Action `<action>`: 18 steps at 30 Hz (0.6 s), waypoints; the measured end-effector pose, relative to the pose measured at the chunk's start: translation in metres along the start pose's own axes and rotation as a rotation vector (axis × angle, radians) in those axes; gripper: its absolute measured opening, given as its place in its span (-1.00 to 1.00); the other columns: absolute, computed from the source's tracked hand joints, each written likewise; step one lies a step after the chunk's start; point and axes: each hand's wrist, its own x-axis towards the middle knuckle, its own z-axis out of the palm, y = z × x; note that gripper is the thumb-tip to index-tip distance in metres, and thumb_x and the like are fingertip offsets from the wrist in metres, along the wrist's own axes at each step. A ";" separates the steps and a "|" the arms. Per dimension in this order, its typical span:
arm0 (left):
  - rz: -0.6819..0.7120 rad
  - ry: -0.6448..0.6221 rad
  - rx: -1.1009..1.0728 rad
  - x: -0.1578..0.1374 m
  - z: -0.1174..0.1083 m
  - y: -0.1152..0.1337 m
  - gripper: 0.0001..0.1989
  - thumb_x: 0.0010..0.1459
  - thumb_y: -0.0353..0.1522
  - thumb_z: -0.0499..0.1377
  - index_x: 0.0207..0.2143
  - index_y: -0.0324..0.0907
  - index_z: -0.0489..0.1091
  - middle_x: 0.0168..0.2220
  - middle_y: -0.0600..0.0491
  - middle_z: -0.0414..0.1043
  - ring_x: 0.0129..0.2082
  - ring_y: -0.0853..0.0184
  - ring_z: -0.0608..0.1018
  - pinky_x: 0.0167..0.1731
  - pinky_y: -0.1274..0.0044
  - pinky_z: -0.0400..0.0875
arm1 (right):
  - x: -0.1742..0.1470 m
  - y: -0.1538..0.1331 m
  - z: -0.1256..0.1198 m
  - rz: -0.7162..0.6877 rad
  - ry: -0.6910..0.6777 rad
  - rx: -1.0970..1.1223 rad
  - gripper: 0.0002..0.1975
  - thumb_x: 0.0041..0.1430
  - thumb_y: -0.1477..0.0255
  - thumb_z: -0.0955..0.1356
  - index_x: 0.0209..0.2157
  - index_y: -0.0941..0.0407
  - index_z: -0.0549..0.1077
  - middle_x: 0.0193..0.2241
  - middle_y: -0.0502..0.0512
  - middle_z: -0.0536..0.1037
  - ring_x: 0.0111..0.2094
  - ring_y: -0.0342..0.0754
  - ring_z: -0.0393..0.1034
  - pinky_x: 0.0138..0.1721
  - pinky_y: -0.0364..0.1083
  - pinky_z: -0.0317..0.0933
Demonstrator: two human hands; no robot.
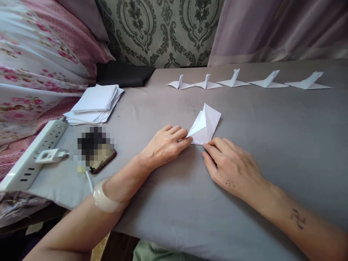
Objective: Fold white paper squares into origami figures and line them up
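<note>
Left hand point(168, 145) pinches the near left corner of a folded paper point(208, 125) lying mid-desk point(146, 105); right hand point(235, 166) has fingertips at the near right corner, thumb apart, true grip unclear. Likely steadying it between them. Beyond, five folded figures point(236, 80) in a row, presumably out of the way. Sheets point(94, 98) stacked left, seemingly kept handy.
</note>
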 end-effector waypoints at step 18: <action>0.134 -0.019 0.026 0.007 -0.006 0.000 -0.72 0.34 -0.50 -0.08 -0.34 -0.20 0.38 -0.33 0.01 0.47 -0.32 0.34 0.42 -0.23 0.40 0.16 | 0.003 -0.003 -0.002 0.019 -0.045 -0.043 -0.75 0.29 0.40 0.24 -0.35 0.18 0.51 -0.37 0.12 0.48 -0.35 -0.04 0.33 -0.37 -0.04 0.07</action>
